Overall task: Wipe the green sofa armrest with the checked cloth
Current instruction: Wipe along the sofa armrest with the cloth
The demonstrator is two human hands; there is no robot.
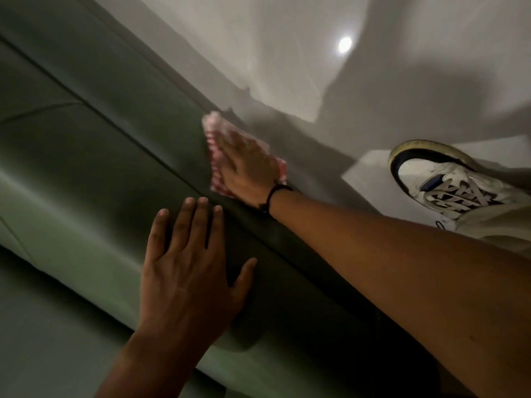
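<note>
The green sofa armrest [120,156] runs diagonally from upper left to lower right. A red-and-white checked cloth [213,136] lies flat on its outer upper edge. My right hand [247,168] presses palm-down on the cloth, fingers stretched out and blurred with motion; a dark band circles that wrist. Only the cloth's edges show around the hand. My left hand [186,259] rests flat on the armrest nearer to me, fingers spread, holding nothing.
A glossy pale floor [287,53] lies beyond the armrest, with a lamp's reflection [344,45] on it. My white sneaker [439,182] stands on the floor at the right, close to the sofa's side. The sofa seat [43,326] lies at lower left.
</note>
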